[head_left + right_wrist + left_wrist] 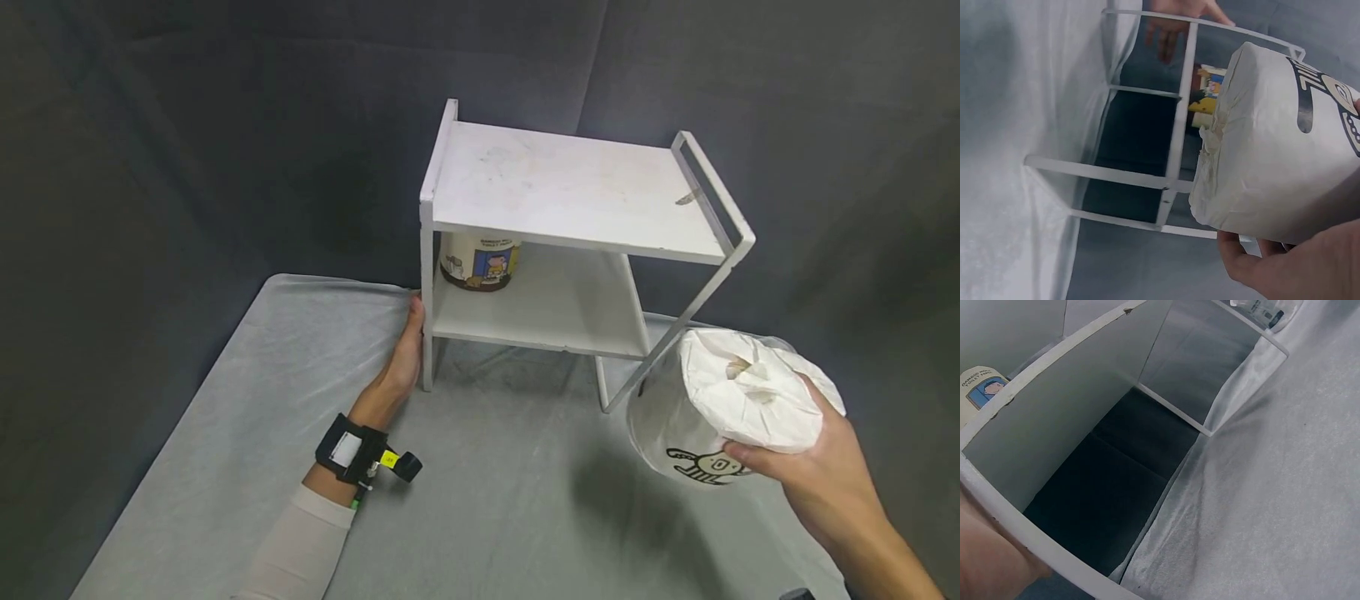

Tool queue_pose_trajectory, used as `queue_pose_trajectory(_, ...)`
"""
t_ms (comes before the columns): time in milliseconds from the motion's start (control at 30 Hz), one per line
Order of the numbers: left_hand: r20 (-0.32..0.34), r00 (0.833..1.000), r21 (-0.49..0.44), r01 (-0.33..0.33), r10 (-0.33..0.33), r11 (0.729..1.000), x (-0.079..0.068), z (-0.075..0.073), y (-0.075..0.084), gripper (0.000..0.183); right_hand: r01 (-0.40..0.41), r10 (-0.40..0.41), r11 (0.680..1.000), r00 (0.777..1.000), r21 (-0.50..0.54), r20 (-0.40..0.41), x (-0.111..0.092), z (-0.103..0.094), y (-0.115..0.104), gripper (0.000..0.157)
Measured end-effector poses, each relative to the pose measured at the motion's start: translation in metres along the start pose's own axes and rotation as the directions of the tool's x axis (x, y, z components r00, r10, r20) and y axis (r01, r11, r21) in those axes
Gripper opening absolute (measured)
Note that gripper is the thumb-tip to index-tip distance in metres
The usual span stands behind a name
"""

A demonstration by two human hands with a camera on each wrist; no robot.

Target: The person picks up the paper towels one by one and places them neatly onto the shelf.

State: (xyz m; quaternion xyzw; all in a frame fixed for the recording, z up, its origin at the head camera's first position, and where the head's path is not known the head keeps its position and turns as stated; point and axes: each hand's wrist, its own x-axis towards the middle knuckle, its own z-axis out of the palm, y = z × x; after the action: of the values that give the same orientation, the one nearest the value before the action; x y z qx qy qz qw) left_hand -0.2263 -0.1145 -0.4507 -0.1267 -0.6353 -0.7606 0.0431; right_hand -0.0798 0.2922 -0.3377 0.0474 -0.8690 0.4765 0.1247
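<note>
My left hand (pixel 397 358) is at the white two-tier shelf (pixel 555 187), against its left front post. In the right wrist view the left hand's fingers (pixel 1168 45) stretch out beyond that post. My right hand (pixel 828 467) grips a white wrapped toilet paper roll (pixel 757 396) off the shelf's right side. The roll has a black line-drawn cartoon on its side and a crumpled, tucked top end. On the lower tier, at its left, stands a toilet paper roll with a printed cartoon wrapper (pixel 480 262); its top is hidden beneath the upper tier.
The shelf stands on a table with a pale grey cloth (pixel 480 500). Dark grey curtains (pixel 225 150) hang behind and to the left. A clear plastic container (pixel 1269 311) with a dark label shows past the shelf's far side. The slanted right leg (pixel 667 333) is close to the held roll.
</note>
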Motion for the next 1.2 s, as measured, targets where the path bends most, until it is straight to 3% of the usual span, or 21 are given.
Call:
queue_pose_trajectory(200,-0.009,1.000,0.005,0.003,-0.003,1.000,0.002,0.001,-0.002,0.111,0.019,-0.025,0.975,0.999,0.219,0.021,0.004,-0.005,-0.016,0.090)
queue_pose_trajectory(300,-0.007,1.000,0.002,-0.004,0.004,1.000,0.002,0.001,-0.002,0.110,0.020,-0.020,0.991,1.000,0.136,0.000,0.005,-0.010,-0.024,0.089)
queue_pose_trajectory(367,-0.005,1.000,-0.001,-0.007,0.007,1.000,0.002,0.002,-0.002,0.109,0.031,-0.031,0.999,0.999,0.024,-0.018,0.006,-0.014,-0.031,0.089)
queue_pose_trajectory(433,-0.001,1.000,0.001,-0.005,0.005,1.000,0.001,0.002,-0.002,0.109,0.047,-0.051,0.995,0.998,-0.085,-0.040,0.008,-0.017,-0.038,0.093)
queue_pose_trajectory(533,0.002,1.000,0.000,0.000,0.000,1.000,0.001,0.002,-0.001,0.109,0.077,-0.086,0.986,0.995,-0.151,-0.058,0.011,-0.019,-0.048,0.097)
queue_pose_trajectory(800,0.012,1.000,0.000,0.009,-0.009,1.000,0.001,0.001,0.000,0.108,0.112,-0.116,0.991,0.991,-0.076,-0.061,0.021,-0.021,-0.071,0.099)
queue_pose_trajectory(933,0.015,1.000,-0.001,0.001,-0.001,1.000,0.001,0.001,0.000,0.109,0.135,-0.146,0.983,0.986,-0.124,-0.085,0.028,-0.022,-0.081,0.101)
queue_pose_trajectory(1100,0.008,1.000,-0.005,0.002,-0.002,1.000,0.001,0.000,-0.001,0.111,0.180,-0.181,0.983,0.979,-0.021,-0.089,0.039,-0.020,-0.097,0.101)
queue_pose_trajectory(1200,0.006,1.000,-0.007,0.002,-0.002,1.000,0.001,-0.001,-0.002,0.110,0.189,-0.195,0.980,0.977,-0.066,-0.089,0.044,-0.020,-0.108,0.101)
